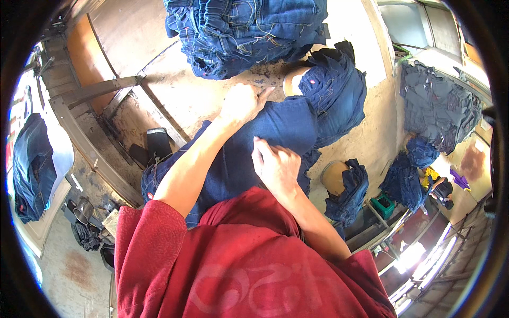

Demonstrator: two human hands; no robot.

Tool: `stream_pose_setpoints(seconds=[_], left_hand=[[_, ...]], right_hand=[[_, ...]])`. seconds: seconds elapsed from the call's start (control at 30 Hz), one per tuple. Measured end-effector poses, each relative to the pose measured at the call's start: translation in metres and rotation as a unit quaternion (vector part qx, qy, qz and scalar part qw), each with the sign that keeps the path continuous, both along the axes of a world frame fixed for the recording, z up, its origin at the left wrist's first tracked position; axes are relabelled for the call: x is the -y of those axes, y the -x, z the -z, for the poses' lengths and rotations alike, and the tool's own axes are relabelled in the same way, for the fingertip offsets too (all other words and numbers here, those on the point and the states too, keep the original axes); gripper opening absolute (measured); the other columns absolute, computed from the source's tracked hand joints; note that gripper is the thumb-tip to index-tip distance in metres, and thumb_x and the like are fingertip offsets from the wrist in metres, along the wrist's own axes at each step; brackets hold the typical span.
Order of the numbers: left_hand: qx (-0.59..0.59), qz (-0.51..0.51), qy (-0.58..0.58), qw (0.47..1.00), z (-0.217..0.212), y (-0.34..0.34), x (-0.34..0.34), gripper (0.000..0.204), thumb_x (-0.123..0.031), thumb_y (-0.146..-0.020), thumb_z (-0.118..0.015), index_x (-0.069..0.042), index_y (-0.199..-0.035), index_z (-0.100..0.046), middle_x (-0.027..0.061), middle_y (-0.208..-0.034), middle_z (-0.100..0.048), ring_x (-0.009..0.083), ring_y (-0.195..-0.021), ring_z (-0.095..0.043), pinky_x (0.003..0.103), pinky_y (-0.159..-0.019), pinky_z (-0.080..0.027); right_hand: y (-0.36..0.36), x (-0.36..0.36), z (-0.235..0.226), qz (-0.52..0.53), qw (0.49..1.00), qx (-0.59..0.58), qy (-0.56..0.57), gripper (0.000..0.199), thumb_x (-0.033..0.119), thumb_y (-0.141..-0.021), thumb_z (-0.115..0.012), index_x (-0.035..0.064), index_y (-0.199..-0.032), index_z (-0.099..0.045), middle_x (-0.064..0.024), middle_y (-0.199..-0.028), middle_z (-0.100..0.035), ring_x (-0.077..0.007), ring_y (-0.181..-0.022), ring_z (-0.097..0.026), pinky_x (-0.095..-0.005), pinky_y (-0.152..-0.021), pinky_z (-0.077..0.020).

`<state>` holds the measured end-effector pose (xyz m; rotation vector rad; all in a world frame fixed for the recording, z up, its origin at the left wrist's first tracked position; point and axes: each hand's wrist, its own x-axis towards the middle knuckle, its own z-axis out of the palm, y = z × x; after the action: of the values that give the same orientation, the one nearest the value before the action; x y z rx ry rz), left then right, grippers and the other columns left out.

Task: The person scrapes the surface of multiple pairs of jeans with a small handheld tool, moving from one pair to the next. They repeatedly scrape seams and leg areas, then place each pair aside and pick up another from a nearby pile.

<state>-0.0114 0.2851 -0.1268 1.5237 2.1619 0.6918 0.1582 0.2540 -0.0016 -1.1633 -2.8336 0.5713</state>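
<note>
Dark blue jeans [275, 132] were spread flat on worn workbench [175, 90], waistband toward pile of jeans [244, 32]. Left hand [242, 103] was pressed on denim, fingers curled. Right hand [275, 167] was closed, fabric pinched.

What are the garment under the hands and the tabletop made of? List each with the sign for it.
Garment under the left hand and right hand: looks like dark blue denim, matte, with a woven look and pale contrast stitching at the seams.

Tabletop: unclear, possibly worn wood or board; tan, dull and stained, with straight grooves running across it.
</note>
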Motion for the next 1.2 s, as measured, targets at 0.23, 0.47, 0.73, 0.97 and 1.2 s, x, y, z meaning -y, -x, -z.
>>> stream_pose_setpoints(seconds=[0.23,0.47,0.73,0.97,1.2], left_hand=[[0.028,-0.022,-0.037,0.999,0.004,-0.004,0.001,0.061,-0.049,-0.100,-0.074,-0.003,-0.061,-0.072,0.0215,-0.057,-0.065,0.0384,-0.051,-0.068,0.047,-0.053,-0.056],[0.023,-0.039,-0.050,0.998,0.002,-0.004,0.000,0.061,-0.048,-0.101,-0.074,-0.003,-0.059,-0.070,0.0206,-0.059,-0.067,0.0385,-0.051,-0.068,0.046,-0.053,-0.056],[0.011,-0.026,-0.036,0.999,-0.001,-0.003,0.001,0.054,-0.045,-0.102,-0.073,-0.005,-0.066,-0.077,0.0213,-0.061,-0.068,0.0386,-0.054,-0.070,0.046,-0.054,-0.058],[0.025,-0.042,-0.028,0.998,-0.009,-0.003,-0.001,0.057,-0.046,-0.101,-0.073,-0.003,-0.065,-0.075,0.0221,-0.060,-0.068,0.0400,-0.056,-0.071,0.048,-0.058,-0.060],[0.052,-0.015,0.029,0.998,0.002,-0.004,-0.003,0.059,-0.046,-0.101,-0.073,-0.002,-0.061,-0.073,0.0231,-0.061,-0.069,0.0397,-0.056,-0.071,0.048,-0.059,-0.060]], right_hand=[[-0.020,0.009,-0.010,0.064,0.989,-0.114,0.063,0.009,0.004,-0.091,-0.079,0.0066,-0.100,-0.078,-0.0086,-0.074,-0.073,-0.0239,-0.057,-0.071,-0.0372,-0.054,-0.0561],[0.006,-0.006,0.011,0.020,0.998,-0.059,-0.004,0.003,0.011,-0.096,-0.078,0.0131,-0.096,-0.075,-0.0040,-0.066,-0.070,-0.0201,-0.051,-0.068,-0.0345,-0.050,-0.0528],[-0.016,0.007,-0.020,0.037,0.996,0.073,0.040,0.004,0.015,-0.096,-0.078,0.0147,-0.094,-0.074,-0.0069,-0.062,-0.068,-0.0250,-0.049,-0.068,-0.0394,-0.047,-0.0529],[-0.002,-0.011,0.006,0.031,0.993,-0.102,0.042,0.005,0.008,-0.095,-0.078,0.0111,-0.097,-0.075,-0.0052,-0.065,-0.068,-0.0199,-0.051,-0.069,-0.0352,-0.050,-0.0531],[-0.010,-0.008,-0.014,0.004,0.999,-0.005,0.039,0.016,0.012,-0.096,-0.079,0.0131,-0.085,-0.068,-0.0062,-0.059,-0.065,-0.0235,-0.047,-0.066,-0.0365,-0.048,-0.0527]])
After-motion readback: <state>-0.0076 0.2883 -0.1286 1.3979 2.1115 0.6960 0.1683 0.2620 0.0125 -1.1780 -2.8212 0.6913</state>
